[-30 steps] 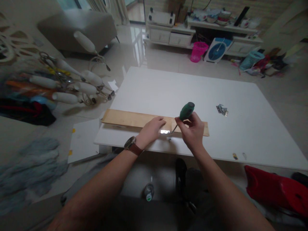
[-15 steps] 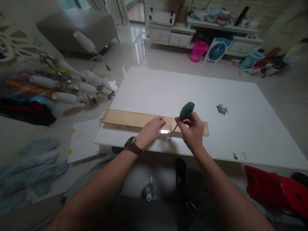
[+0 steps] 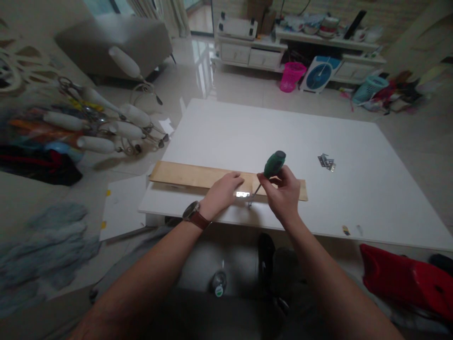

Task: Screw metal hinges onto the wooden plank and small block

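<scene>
In my right hand (image 3: 285, 193) is a screwdriver (image 3: 274, 164) with a green handle and dark end cap, gripped by thumb and fingers. It leans, and its thin shaft runs down-left to the right end of a small shiny metal bracket (image 3: 242, 194) at the front edge of a long wooden board (image 3: 184, 174). My left hand (image 3: 223, 191), with a watch on the wrist, is closed over the board just left of the bracket, its fingertips on the wood. Close below the screwdriver tip a small metal piece (image 3: 249, 204) shows; its kind is unclear.
A white tabletop panel (image 3: 283, 127) carries the board. Several metal hinge-like pieces (image 3: 326, 162) lie on it at the right, and a small yellow-and-black item (image 3: 346, 230) near its front edge. A red plastic seat (image 3: 403, 278) stands at lower right, a bottle (image 3: 219, 282) on the floor below.
</scene>
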The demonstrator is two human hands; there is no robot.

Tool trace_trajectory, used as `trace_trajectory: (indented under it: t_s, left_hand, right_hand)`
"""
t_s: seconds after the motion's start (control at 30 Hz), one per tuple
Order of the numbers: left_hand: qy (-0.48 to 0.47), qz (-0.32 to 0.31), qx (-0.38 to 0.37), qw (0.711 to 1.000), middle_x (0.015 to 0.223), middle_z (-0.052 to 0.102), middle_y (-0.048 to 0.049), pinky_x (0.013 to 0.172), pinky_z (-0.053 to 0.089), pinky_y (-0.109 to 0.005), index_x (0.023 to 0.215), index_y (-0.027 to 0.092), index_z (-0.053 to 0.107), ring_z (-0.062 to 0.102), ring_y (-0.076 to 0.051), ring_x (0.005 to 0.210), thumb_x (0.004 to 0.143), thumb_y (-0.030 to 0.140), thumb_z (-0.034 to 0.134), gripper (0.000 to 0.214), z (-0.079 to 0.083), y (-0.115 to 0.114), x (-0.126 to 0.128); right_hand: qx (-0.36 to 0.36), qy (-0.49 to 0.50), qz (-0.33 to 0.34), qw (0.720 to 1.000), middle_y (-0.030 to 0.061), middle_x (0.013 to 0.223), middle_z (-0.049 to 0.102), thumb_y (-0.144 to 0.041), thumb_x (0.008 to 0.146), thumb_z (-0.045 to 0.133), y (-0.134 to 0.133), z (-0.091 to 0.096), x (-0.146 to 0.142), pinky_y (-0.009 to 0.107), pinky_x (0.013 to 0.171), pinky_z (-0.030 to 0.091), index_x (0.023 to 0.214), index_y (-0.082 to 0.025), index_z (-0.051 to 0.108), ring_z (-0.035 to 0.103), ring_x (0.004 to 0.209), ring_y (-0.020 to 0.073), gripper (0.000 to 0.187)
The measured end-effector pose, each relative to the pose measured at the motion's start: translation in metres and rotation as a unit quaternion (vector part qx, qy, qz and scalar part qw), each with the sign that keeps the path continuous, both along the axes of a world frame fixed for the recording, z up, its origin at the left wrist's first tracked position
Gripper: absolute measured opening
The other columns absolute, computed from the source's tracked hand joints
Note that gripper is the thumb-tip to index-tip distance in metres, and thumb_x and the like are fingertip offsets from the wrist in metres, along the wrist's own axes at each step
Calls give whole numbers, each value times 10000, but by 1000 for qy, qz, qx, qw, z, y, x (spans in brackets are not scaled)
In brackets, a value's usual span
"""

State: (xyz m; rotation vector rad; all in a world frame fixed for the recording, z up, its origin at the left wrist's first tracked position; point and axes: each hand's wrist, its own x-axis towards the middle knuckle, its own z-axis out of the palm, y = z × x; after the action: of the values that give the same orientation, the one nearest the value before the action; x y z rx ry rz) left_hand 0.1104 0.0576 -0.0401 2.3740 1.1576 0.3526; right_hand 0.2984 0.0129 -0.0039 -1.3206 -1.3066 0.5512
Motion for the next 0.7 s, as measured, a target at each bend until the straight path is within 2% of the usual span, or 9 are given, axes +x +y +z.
trace_trajectory:
  t_s: [0.7]
  left_hand:
    - [4, 2, -3, 1000, 1350, 668, -133, 1147, 538, -428, 1074, 192, 697, 636, -268, 1282, 887, 9, 513, 320, 1, 0, 1]
  right_hand:
    - [-16, -8, -2, 1000, -12, 800, 696, -354, 849, 775, 0, 1, 0, 331, 685, 620, 880, -242, 653, 677, 753, 170, 168]
